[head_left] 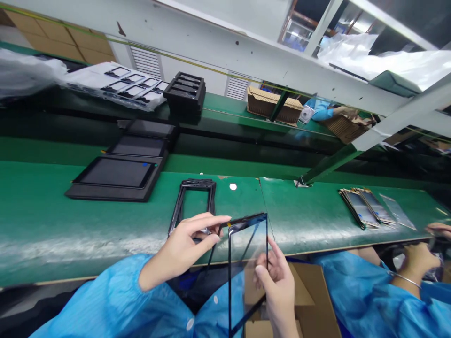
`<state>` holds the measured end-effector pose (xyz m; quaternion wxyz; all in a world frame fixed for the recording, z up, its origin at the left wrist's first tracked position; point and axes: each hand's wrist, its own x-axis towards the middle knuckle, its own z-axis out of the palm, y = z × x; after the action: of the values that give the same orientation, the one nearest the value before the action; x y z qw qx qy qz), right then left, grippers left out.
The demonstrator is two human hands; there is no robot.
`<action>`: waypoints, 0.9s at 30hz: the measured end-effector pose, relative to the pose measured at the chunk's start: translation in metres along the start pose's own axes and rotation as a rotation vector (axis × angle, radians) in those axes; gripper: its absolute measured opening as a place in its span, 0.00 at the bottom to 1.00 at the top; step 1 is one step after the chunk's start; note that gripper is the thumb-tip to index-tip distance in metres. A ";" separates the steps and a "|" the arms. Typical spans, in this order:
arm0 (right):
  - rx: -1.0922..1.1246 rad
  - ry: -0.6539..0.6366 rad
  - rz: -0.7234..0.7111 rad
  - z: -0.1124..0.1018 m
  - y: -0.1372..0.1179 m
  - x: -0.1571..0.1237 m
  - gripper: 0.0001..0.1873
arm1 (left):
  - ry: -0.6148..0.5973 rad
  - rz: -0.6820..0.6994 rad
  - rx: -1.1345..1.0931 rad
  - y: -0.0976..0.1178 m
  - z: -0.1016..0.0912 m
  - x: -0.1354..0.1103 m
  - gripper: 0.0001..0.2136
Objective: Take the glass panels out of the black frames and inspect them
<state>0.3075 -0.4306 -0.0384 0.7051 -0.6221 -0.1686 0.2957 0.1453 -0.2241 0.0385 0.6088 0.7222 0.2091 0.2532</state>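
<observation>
A clear glass panel with a black border (pixel 246 267) stands upright between my hands, over the near edge of the green bench (pixel 70 225). My right hand (pixel 278 281) grips its right edge, fingers curled around it. My left hand (pixel 183 249) pinches the panel's top left corner with thumb and fingers. Just beyond my left hand a black rectangular frame (pixel 193 199) lies flat on the bench.
Dark trays with tablets (pixel 116 176) lie at the left. A stack of thin panels (pixel 366 209) sits at the right, near a co-worker's hands (pixel 419 260) in blue sleeves. A cardboard box (pixel 310 300) is below my hands. Black trays (pixel 185 91) stand on the far belt.
</observation>
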 end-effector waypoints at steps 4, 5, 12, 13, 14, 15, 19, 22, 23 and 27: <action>-0.048 0.061 -0.024 0.005 0.002 -0.005 0.38 | 0.016 -0.119 -0.130 -0.008 0.005 -0.001 0.18; -0.056 0.067 -0.030 0.006 0.001 -0.006 0.39 | 0.023 -0.140 -0.162 -0.010 0.006 -0.001 0.18; -0.107 0.097 -0.029 0.012 -0.002 -0.011 0.39 | 0.041 -0.224 -0.406 -0.020 0.012 -0.001 0.22; -0.114 0.093 -0.022 0.012 -0.002 -0.012 0.38 | 0.044 -0.228 -0.421 -0.021 0.013 -0.001 0.22; -0.117 0.089 -0.016 0.012 -0.003 -0.012 0.38 | 0.048 -0.230 -0.433 -0.022 0.013 -0.001 0.23; -0.117 0.085 -0.010 0.012 -0.003 -0.012 0.38 | 0.053 -0.234 -0.444 -0.023 0.013 -0.001 0.23; -0.117 0.044 0.021 0.014 -0.007 -0.013 0.40 | 0.075 -0.269 -0.486 -0.025 0.013 -0.001 0.26; -0.125 0.037 0.021 0.017 -0.012 -0.011 0.39 | 0.087 -0.293 -0.510 -0.025 0.013 0.000 0.26; -0.124 0.041 0.014 0.019 -0.013 -0.011 0.39 | 0.090 -0.300 -0.514 -0.025 0.013 0.000 0.26; -0.131 0.056 0.009 0.023 -0.015 -0.012 0.40 | 0.098 -0.314 -0.514 -0.025 0.014 0.000 0.26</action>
<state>0.2878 -0.4209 -0.0185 0.6660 -0.6758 -0.1649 0.2694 0.1536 -0.2307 0.0118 0.7924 0.4905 0.2762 0.2351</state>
